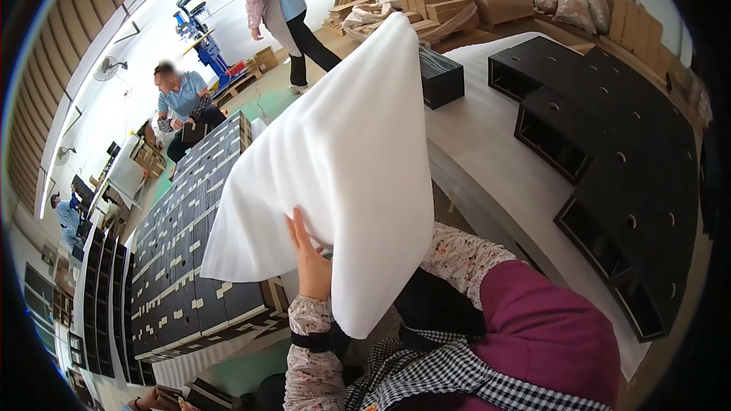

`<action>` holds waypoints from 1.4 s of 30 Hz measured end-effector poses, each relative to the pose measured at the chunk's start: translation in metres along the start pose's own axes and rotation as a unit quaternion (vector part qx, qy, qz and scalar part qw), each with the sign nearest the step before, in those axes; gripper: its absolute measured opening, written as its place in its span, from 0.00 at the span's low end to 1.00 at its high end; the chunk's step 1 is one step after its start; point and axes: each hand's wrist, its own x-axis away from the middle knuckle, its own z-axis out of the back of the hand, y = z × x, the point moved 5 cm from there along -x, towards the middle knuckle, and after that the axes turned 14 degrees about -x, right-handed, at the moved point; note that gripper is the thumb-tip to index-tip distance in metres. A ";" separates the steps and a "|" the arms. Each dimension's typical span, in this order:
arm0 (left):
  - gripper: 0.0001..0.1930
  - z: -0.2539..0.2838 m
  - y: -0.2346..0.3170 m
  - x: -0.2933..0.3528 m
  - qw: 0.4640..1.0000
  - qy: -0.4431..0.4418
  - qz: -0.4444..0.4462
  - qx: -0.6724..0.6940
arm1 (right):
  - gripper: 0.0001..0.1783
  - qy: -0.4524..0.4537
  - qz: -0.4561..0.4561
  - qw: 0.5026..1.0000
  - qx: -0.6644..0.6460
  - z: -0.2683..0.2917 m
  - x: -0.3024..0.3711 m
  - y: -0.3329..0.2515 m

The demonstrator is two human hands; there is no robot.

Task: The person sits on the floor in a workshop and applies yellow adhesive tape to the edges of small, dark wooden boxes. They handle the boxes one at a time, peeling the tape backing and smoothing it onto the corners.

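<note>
A large white sheet, soft-looking like packing foam (365,129), stands up in front of me, folded to a peak at its top. My left hand (311,262) lies against its lower part, with fingers stretched upward and apart. Behind the sheet's right edge my right forearm disappears, in a floral sleeve (461,259); the right hand itself is hidden. Left of the sheet is a large block of black boxes (221,301) with many pale tape pieces. A small black box (442,80) rests just beyond the sheet, on the right.
Black open-fronted units with round holes (624,144) lie on a white-covered table (472,122) to my right. Dark shelf frames (95,297) stand far left. One person (183,99) sits behind the taped block; another (274,0) walks farther back. Cardboard stacks (442,0) line the wall.
</note>
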 end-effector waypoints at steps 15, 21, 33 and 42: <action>0.25 0.068 -0.008 -0.007 0.785 0.054 0.147 0.600 | 0.19 0.181 0.012 0.969 -0.166 0.073 0.038 -0.052; 0.20 0.140 0.003 0.011 0.921 0.311 0.026 0.234 | 0.27 0.285 0.266 0.907 -0.159 0.086 0.066 -0.195; 0.14 0.122 0.079 0.026 0.867 0.204 -0.346 -0.295 | 0.27 -0.030 0.027 0.999 0.008 0.039 -0.088 -0.070; 0.19 0.076 0.010 0.030 0.939 -0.136 -0.229 -0.216 | 0.16 -0.060 -0.106 0.889 0.441 0.058 -0.112 0.002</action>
